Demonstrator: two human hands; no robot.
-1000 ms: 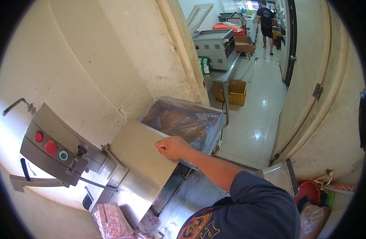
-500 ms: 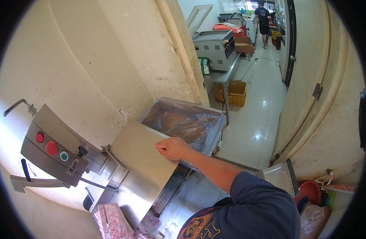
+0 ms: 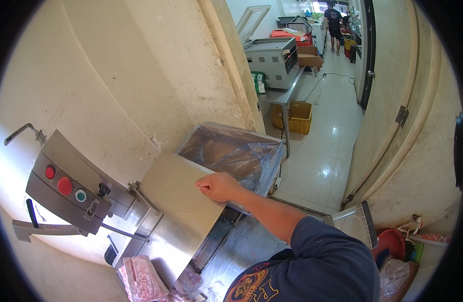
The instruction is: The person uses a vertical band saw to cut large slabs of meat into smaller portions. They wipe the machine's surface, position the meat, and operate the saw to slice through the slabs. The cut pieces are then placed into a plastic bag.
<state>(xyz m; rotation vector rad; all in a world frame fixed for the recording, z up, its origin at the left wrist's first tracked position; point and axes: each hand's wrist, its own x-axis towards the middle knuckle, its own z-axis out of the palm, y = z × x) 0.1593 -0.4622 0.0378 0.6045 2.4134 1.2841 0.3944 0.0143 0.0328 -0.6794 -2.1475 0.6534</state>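
Observation:
My right hand (image 3: 219,186) rests on the edge of a steel worktable (image 3: 176,191), its fingers curled into a fist with nothing visible in them. Beside the table on the left stands a steel machine head (image 3: 70,183) with red and green buttons, like a meat band saw. A block of pale pink meat (image 3: 142,279) lies at the table's near left end. Just beyond my fist is a bin (image 3: 279,151) lined with clear plastic. My left hand is out of view.
A half-open door (image 3: 380,116) stands on the right. Through the doorway, a grey machine (image 3: 272,63) sits on a steel table above a yellow crate (image 3: 299,118), and a cable (image 3: 317,85) crosses the floor. A person (image 3: 333,25) is farther back. A red basin (image 3: 392,244) lies at lower right.
The person in the back room has walked a little farther away. My right fist stays in the same place on the worktable.

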